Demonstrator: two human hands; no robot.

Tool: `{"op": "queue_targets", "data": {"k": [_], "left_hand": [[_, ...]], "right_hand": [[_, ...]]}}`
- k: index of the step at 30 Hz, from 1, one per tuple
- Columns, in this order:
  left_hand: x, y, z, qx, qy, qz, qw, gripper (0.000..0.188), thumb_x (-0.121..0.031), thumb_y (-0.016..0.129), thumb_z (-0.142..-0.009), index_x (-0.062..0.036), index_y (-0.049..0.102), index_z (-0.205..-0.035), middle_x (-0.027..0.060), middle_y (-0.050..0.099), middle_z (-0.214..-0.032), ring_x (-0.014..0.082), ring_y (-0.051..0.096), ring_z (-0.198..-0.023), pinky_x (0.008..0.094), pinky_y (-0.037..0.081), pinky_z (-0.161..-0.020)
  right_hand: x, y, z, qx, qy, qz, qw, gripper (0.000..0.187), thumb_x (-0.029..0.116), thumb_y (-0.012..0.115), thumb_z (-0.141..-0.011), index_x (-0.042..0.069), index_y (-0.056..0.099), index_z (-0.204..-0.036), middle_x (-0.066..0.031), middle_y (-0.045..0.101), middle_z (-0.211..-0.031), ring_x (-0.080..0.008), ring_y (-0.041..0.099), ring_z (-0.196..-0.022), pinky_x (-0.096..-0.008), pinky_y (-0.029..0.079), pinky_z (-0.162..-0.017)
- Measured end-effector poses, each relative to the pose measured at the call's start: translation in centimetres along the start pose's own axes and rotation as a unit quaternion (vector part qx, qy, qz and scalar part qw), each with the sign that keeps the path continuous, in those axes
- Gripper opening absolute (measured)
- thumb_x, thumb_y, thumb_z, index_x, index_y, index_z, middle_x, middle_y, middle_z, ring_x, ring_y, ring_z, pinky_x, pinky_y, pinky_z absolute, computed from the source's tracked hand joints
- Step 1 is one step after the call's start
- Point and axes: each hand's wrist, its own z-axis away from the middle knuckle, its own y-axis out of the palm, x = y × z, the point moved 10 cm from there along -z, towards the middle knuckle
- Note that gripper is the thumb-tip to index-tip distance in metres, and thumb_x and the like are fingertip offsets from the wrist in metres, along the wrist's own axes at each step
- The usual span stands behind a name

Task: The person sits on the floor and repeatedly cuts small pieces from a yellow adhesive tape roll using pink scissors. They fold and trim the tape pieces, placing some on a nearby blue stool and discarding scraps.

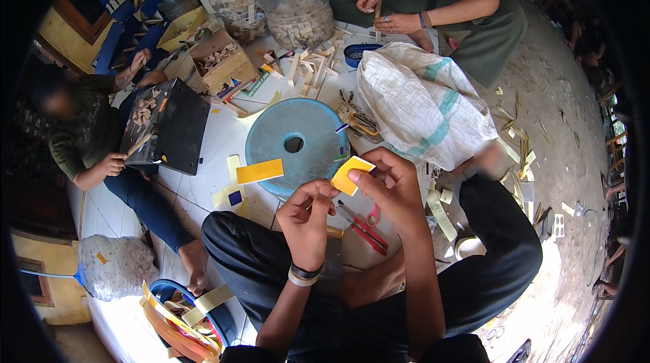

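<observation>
My right hand [393, 184] pinches a small yellow sticker piece with a white edge [347, 177] between thumb and fingers. At its left corner my left hand [310, 211] is closed, thumb against fingertips; what these fingertips hold, if anything, is too small to make out. Both hands are over the near edge of a round blue plastic stool [271, 126] with a hole in its middle. A yellow rectangular strip [259, 171] lies across the stool's near left rim. Below my hands, a red cutter knife [369, 234] and pink-handled scissors [374, 215] lie on the tiles.
A white woven sack [426, 106] lies at the right. Across from me a person [433, 11] handles a thin wooden stick; another at the left holds a stick beside a black box [183, 129]. Wooden pieces [315, 69] litter the tiles. A blue basket [227, 326] stands at lower left.
</observation>
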Motion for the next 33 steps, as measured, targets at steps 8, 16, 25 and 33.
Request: {"op": "queue_targets", "data": {"k": [8, 16, 25, 33], "left_hand": [[0.0, 0.1, 0.0, 0.000, -0.004, 0.008, 1.000, 0.019, -0.014, 0.069, -0.100, 0.0042, 0.072, -0.103, 0.0065, 0.073, -0.091, 0.0084, 0.061, -0.074, 0.0236, 0.050, -0.065], [0.4, -0.1, 0.2, -0.004, -0.015, 0.013, 1.000, 0.021, -0.016, 0.070, -0.099, 0.0048, 0.071, -0.104, 0.0071, 0.073, -0.091, 0.0087, 0.061, -0.072, 0.0242, 0.050, -0.064], [1.9, 0.4, -0.3, 0.062, -0.127, 0.111, 0.984, 0.018, -0.013, 0.066, -0.099, 0.0031, 0.070, -0.107, 0.0063, 0.071, -0.092, 0.0103, 0.061, -0.076, 0.0254, 0.050, -0.071], [3.3, 1.3, 0.0, 0.146, -0.284, 0.212, 0.924, 0.012, -0.015, 0.061, -0.099, -0.0042, 0.065, -0.099, -0.0021, 0.061, -0.080, 0.0076, 0.055, -0.070, 0.0237, 0.045, -0.066]], "right_hand": [[0.1, 0.2, 0.1, 0.012, 0.009, -0.009, 1.000, 0.018, 0.008, 0.075, -0.093, -0.002, 0.066, -0.104, -0.0045, 0.072, -0.096, -0.0045, 0.065, -0.085, -0.0213, 0.052, -0.075], [-0.1, 0.1, 0.2, 0.013, 0.013, -0.012, 1.000, 0.018, 0.008, 0.076, -0.093, -0.002, 0.066, -0.104, -0.0043, 0.072, -0.096, -0.0049, 0.065, -0.085, -0.0216, 0.052, -0.075], [3.1, 0.6, 0.6, 0.011, -0.103, 0.165, 0.981, 0.032, 0.006, 0.076, -0.088, 0.006, 0.067, -0.119, -0.0087, 0.067, -0.121, -0.0168, 0.066, -0.106, -0.0273, 0.051, -0.085], [3.9, 2.3, 0.9, 0.130, -0.161, 0.152, 0.967, 0.020, 0.000, 0.080, -0.080, 0.004, 0.076, -0.099, -0.0126, 0.072, -0.116, -0.0250, 0.068, -0.113, -0.0361, 0.052, -0.097]]}}
